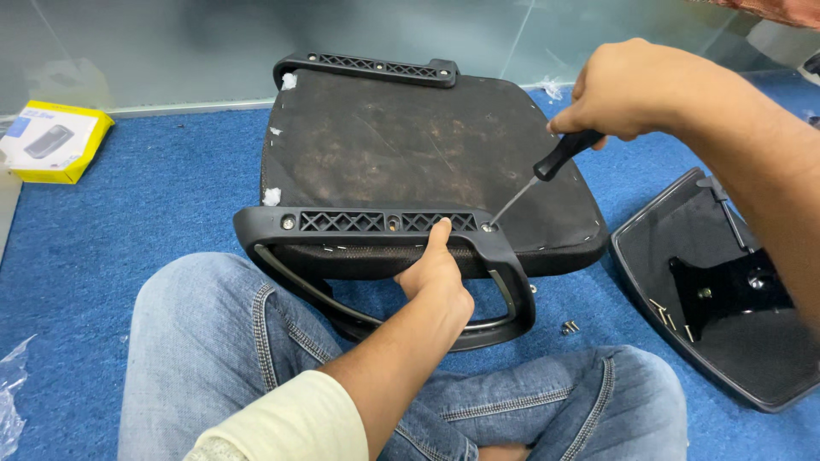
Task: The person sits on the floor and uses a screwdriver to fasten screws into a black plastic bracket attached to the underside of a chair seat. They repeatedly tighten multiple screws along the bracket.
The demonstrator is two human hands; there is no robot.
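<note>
An upturned black chair seat (401, 145) lies on the blue carpet in front of my crossed legs. A black armrest (342, 224) is fixed along its near edge, another armrest bracket (367, 67) along the far edge. My left hand (437, 277) grips the near armrest, thumb pressed on its ribbed mounting plate. My right hand (636, 90) holds a black-handled screwdriver (538, 175), its tip set on a screw (488, 227) at the right end of the near armrest plate.
A black plastic chair back shell (726, 341) with a metal bracket lies on the right. Loose bolts (570, 327) rest on the carpet near my right knee. A yellow and white box (53, 141) sits far left, clear plastic wrap (10, 393) at bottom left.
</note>
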